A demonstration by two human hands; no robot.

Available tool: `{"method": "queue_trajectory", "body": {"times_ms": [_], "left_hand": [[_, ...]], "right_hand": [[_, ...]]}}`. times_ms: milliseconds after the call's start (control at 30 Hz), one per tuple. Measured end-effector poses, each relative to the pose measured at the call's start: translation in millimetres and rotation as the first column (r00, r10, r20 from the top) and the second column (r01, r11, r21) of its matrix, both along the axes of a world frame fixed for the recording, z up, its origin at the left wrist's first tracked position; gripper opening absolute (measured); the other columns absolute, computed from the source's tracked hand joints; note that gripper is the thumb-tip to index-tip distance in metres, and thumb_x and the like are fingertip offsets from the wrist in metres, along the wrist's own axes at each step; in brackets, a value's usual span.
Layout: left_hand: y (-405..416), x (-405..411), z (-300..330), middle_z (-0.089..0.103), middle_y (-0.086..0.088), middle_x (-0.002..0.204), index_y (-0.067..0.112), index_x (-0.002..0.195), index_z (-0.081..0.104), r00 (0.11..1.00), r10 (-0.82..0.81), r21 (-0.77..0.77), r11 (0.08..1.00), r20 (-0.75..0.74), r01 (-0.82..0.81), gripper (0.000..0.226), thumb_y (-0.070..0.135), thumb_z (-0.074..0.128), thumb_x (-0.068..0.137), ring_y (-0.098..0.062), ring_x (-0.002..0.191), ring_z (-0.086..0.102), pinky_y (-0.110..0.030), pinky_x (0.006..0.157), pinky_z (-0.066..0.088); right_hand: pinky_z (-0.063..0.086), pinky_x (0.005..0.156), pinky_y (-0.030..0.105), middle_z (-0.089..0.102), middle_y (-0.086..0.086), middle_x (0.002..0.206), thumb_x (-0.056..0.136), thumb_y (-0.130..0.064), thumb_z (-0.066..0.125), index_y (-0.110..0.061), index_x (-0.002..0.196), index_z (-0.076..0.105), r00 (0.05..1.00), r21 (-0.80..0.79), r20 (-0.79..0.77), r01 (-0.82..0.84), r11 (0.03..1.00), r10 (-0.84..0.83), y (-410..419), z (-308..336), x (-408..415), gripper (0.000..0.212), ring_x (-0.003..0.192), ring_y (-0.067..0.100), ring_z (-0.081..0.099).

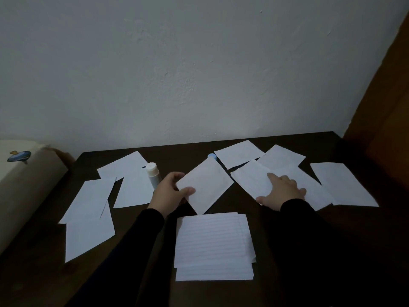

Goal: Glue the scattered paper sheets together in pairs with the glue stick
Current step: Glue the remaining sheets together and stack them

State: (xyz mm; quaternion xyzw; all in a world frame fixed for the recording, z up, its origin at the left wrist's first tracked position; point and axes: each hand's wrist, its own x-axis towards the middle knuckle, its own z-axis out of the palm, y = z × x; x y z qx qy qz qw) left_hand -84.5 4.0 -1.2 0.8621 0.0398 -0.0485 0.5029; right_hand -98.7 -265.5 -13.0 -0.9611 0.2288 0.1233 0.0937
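Dim light falls on a dark wooden table (221, 293), where a neat stack of lined sheets (213, 244) suggests finished pairs. Beyond it, the left hand (170, 191) pinches one sheet (204, 187); the right hand (282, 192) rests flat on another (250, 180). The glue stick (153, 173) stands uncapped amid many loose sheets (343, 182).

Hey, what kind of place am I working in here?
Probably a room at home: a dark wooden table pushed against a plain white wall, with a cream cushion or mattress edge bearing a small fish picture beside it.
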Motion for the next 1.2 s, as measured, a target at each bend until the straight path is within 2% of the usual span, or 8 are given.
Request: {"method": "queue_trajectory", "body": {"times_ms": [167, 300, 533, 667, 800, 933, 1067, 1200], "left_hand": [[-3.9, 1.1, -4.4, 0.060, 0.005, 0.114, 0.024, 0.127, 0.050, 0.997, -0.040, 0.219, 0.975, 0.066, 0.025, 0.038, 0.022, 0.062, 0.092, -0.011, 0.098, 0.054, -0.026, 0.088, 0.043], [-11.6, 9.8, -6.0, 0.060, -0.003, 0.118, 0.023, 0.131, 0.049, 0.994, -0.073, 0.304, 0.951, 0.084, 0.045, 0.038, 0.016, 0.057, 0.095, -0.019, 0.106, 0.055, -0.033, 0.097, 0.043], [-11.5, 22.9, -9.3, 0.053, -0.004, 0.135, 0.023, 0.135, 0.047, 0.983, -0.180, 0.412, 0.898, 0.029, 0.152, 0.047, 0.014, 0.062, 0.091, -0.021, 0.123, 0.050, -0.035, 0.108, 0.038], [-9.5, 19.5, -15.0, 0.036, -0.001, 0.144, 0.019, 0.139, 0.046, 0.966, -0.237, 0.512, 0.845, 0.101, 0.153, 0.055, 0.023, 0.067, 0.089, -0.017, 0.126, 0.045, -0.029, 0.108, 0.035], [-11.3, 9.0, -5.1, 0.043, 0.007, 0.137, 0.021, 0.140, 0.043, 0.961, -0.210, 0.313, 0.938, 0.181, 0.146, 0.070, 0.034, 0.075, 0.080, -0.016, 0.117, 0.050, -0.030, 0.101, 0.044], [-13.3, -4.9, -4.7, 0.063, 0.009, 0.089, 0.022, 0.104, 0.064, 0.989, -0.104, -0.038, 0.993, 0.105, 0.108, 0.024, 0.033, 0.072, 0.083, -0.013, 0.085, 0.059, -0.023, 0.077, 0.048], [-8.9, -8.5, -9.1, 0.063, 0.001, 0.076, 0.016, 0.091, 0.066, 1.000, 0.019, -0.162, 0.987, 0.009, -0.018, 0.013, 0.028, 0.069, 0.087, -0.013, 0.077, 0.061, -0.026, 0.075, 0.051], [-9.9, -10.1, -17.0, 0.064, 0.000, 0.076, 0.015, 0.086, 0.066, 0.989, 0.124, -0.152, 0.979, -0.083, -0.136, 0.015, 0.029, 0.071, 0.085, -0.013, 0.073, 0.059, -0.028, 0.075, 0.053]], "right_hand": [[0.033, 0.107, 0.044, 0.043, 0.007, 0.139, 0.086, -0.026, 0.070, -0.030, 0.149, 0.024, 0.977, 0.199, 0.199, 0.031, 0.980, -0.072, 0.4, 5.0, -0.3, 0.079, 0.129, 0.026, 0.042], [0.035, 0.110, 0.041, 0.044, 0.008, 0.142, 0.088, -0.002, 0.063, -0.028, 0.147, 0.031, 0.873, 0.464, 0.434, -0.005, 0.886, -0.222, 1.5, 12.7, -2.3, 0.072, 0.132, 0.027, 0.041], [0.050, 0.095, 0.037, 0.046, 0.001, 0.119, 0.088, -0.008, 0.067, -0.031, 0.144, 0.035, 0.769, 0.644, 0.574, -0.211, 0.736, -0.282, 12.3, 33.4, -6.9, 0.068, 0.109, 0.019, 0.050], [0.048, 0.074, 0.020, 0.047, -0.013, 0.105, 0.085, -0.007, 0.070, -0.033, 0.138, 0.043, 0.859, 0.781, 0.467, -0.290, 0.553, -0.209, 10.5, 27.4, -5.9, 0.065, 0.093, 0.009, 0.052], [0.046, 0.076, 0.017, 0.048, -0.020, 0.106, 0.083, -0.005, 0.072, -0.031, 0.140, 0.043, 0.913, 0.774, 0.408, -0.330, 0.541, -0.027, 15.6, 17.0, -4.5, 0.070, 0.093, 0.002, 0.051], [0.045, 0.082, 0.017, 0.052, -0.020, 0.110, 0.080, -0.006, 0.075, -0.030, 0.137, 0.045, 0.926, 0.764, 0.374, -0.336, 0.551, 0.046, 24.4, 9.2, -2.8, 0.069, 0.102, 0.004, 0.053], [0.050, 0.090, 0.030, 0.062, 0.000, 0.119, 0.079, -0.010, 0.077, -0.021, 0.138, 0.045, 0.938, 0.835, 0.313, -0.198, 0.514, -0.148, 36.1, -1.8, 2.2, 0.068, 0.107, 0.016, 0.058], [0.051, 0.095, 0.040, 0.064, 0.007, 0.117, 0.082, -0.018, 0.075, -0.019, 0.138, 0.045, 0.911, 0.791, 0.314, -0.095, 0.605, -0.268, 50.2, -10.7, 10.1, 0.063, 0.103, 0.019, 0.059]]}}
